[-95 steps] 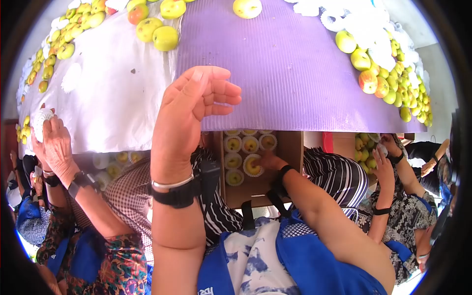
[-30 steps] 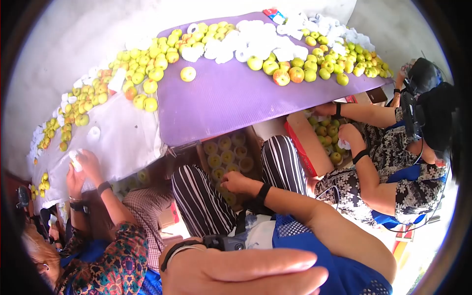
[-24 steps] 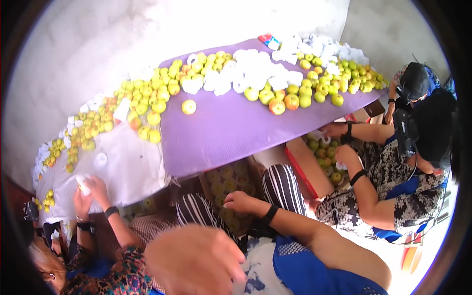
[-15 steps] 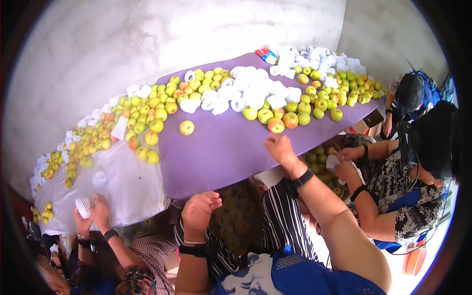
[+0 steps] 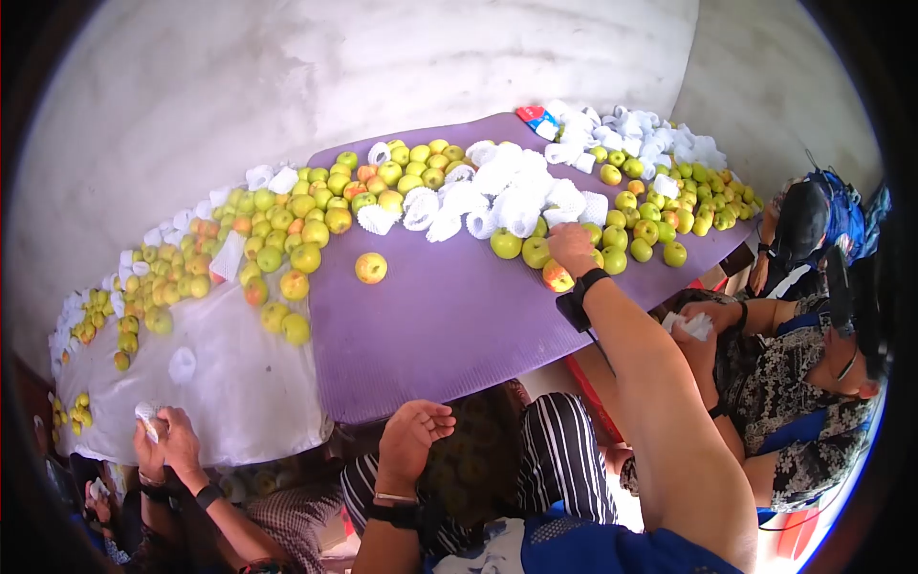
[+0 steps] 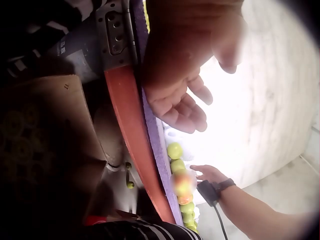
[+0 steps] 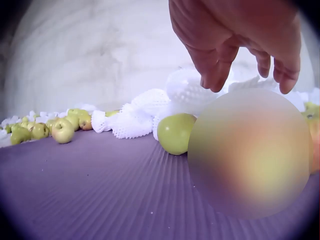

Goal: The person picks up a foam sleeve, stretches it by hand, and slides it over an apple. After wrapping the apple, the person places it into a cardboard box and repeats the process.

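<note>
My right hand (image 5: 572,247) reaches over the front row of apples on the purple mat (image 5: 421,325). In the right wrist view the fingers of that hand (image 7: 240,55) hang spread and bent downward, above and behind a blurred red-yellow apple (image 7: 250,155), with a green apple (image 7: 176,133) to its left; nothing is gripped. White foam nets (image 7: 150,105) lie behind. My left hand (image 5: 413,445) is just off the table's near edge, its fingers loosely bent and empty, as the left wrist view shows the same hand (image 6: 185,75).
A dim box of netted apples (image 5: 469,454) stands below the table edge, between striped trouser legs (image 5: 564,450). One apple (image 5: 371,268) sits alone mid-mat. People work on both sides; at the left, hands (image 5: 167,445) hold a netted item over white cloth (image 5: 244,383).
My right hand has gone from the box below, up and forward over the mat to the apples. My left hand, earlier close to the head camera, is now by the table edge.
</note>
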Demonstrator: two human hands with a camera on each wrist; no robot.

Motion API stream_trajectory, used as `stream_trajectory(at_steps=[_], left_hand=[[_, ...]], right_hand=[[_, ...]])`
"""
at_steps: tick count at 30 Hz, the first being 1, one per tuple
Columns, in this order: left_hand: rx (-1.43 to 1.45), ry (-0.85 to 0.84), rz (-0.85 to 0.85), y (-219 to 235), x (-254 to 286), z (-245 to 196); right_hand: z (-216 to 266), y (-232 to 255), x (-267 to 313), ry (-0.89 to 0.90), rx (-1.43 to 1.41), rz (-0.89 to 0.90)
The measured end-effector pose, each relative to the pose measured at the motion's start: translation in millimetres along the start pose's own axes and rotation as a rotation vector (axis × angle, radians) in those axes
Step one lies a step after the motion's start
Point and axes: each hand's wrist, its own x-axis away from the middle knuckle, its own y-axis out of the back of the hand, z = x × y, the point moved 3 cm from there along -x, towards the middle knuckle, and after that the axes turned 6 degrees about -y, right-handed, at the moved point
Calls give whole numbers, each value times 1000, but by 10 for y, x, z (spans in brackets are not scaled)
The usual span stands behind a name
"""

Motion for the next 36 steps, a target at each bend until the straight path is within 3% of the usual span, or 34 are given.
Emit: stream_trajectory(at_steps=[3, 4, 6, 7, 9, 11, 14, 16, 18, 19, 21, 23, 26, 28, 32, 36], left_hand=[[9, 11, -3, -15, 6, 3], [6, 1, 2, -6, 1, 11], [9, -11, 0, -17, 16, 28], [20, -17, 12, -35, 28, 28], [32, -27, 9, -42, 62, 40], [-60, -86, 10, -39, 111, 45], [-56, -157, -1, -129, 251, 32], [-95, -169, -68, -217, 383, 44], [-49, -92, -116, -213, 544, 136], [-34, -58, -155, -116, 632, 246], [-25, -24, -203, 55, 749, 415], [-78, -36, -174, 113, 771, 506], [-164, -28, -191, -84, 819, 450], [-128, -43, -207, -99, 852, 535], [-209, -30, -227, -52, 904, 651], [-430, -141, -278, 22, 900, 677]], right_hand=[[-99, 193, 41, -42, -399, -303], [-156, 184, 43, -36, -394, -303], [-254, 196, 203, 143, -921, -417], [-182, 329, 488, 111, -1074, -336], [-74, 484, 1116, 66, -1479, 40], [-14, 315, 1686, 88, -1823, 236], [75, -30, 2580, -41, -1737, 579], [90, -306, 3007, 10, -1682, 676], [79, -499, 3297, 149, -1618, 648], [25, -581, 3366, 138, -1616, 664], [-28, -644, 3472, 297, -1456, 708], [-50, -628, 3528, 300, -1460, 790], [-103, -670, 3544, 311, -1491, 885], [-118, -785, 3542, 30, -1806, 1236], [-156, -941, 3528, -16, -1787, 1280], [-122, -851, 3618, 49, -1572, 1324]])
